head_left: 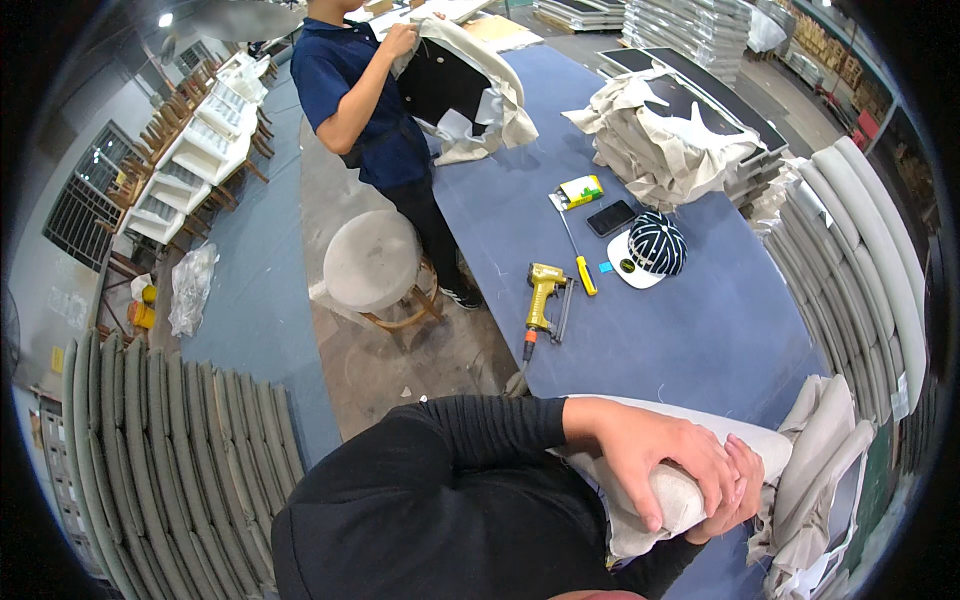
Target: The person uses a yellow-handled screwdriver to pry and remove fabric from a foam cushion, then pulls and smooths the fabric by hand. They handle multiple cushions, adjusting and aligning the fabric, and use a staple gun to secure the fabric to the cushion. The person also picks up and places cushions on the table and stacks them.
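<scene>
A cushion (676, 502) covered in light beige fabric lies at the near edge of the blue table, close against my body. My left hand (665, 450) curves over its rounded corner, thumb on the near side and fingers on the far side. At the same corner my right hand (738, 492) is wrapped round the cover from the right, its fingers meeting those of my left. The cushion's underside is hidden. Beyond my hands lie a gold staple gun (543, 300) with a hose and a screwdriver (584, 272) with a yellow handle.
Farther along the table (700, 340) are a striped cap (655, 248), a phone (611, 218), a small green-yellow box (578, 191) and piled beige covers (660, 140). A co-worker (365, 120) handles another cover. Cushion stacks (180, 450) flank me; a round stool (372, 260) stands left.
</scene>
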Available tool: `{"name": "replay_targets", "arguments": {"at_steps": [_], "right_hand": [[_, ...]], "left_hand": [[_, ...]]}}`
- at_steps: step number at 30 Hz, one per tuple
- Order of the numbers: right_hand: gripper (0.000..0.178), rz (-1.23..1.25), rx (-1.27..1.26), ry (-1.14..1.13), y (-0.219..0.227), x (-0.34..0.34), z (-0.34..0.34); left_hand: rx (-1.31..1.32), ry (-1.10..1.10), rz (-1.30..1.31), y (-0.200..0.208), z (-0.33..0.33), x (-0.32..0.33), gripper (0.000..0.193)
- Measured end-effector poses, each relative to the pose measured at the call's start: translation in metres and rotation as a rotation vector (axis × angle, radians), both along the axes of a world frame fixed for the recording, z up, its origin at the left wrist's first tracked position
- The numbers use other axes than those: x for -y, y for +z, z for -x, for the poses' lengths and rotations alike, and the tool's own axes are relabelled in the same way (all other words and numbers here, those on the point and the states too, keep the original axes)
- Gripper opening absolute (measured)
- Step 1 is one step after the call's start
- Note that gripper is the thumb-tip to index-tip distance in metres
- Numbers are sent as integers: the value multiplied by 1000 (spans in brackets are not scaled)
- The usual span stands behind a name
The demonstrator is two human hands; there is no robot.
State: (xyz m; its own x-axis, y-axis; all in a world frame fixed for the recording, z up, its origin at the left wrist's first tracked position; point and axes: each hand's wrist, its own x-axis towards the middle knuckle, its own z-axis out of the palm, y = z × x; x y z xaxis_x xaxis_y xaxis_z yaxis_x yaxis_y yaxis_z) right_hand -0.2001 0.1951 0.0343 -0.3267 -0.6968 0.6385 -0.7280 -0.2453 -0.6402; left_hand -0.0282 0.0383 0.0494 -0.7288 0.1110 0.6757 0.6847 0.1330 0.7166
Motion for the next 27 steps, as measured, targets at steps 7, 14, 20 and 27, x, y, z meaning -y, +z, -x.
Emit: {"name": "replay_targets", "arguments": {"at_steps": [7,14,20,27], "right_hand": [[38,569,-513,-333,-22,54,-4],[35,237,141,-395,-22,62,38],[41,120,280,-276,18,88,28],[45,206,407,-251,-2,92,26]], "left_hand": [[-74,-121,-38,3,25,26,58],[125,-36,-74,16,62,76,86],[101,118,11,44,77,103,119],[110,252,87,32,63,91,145]]}}
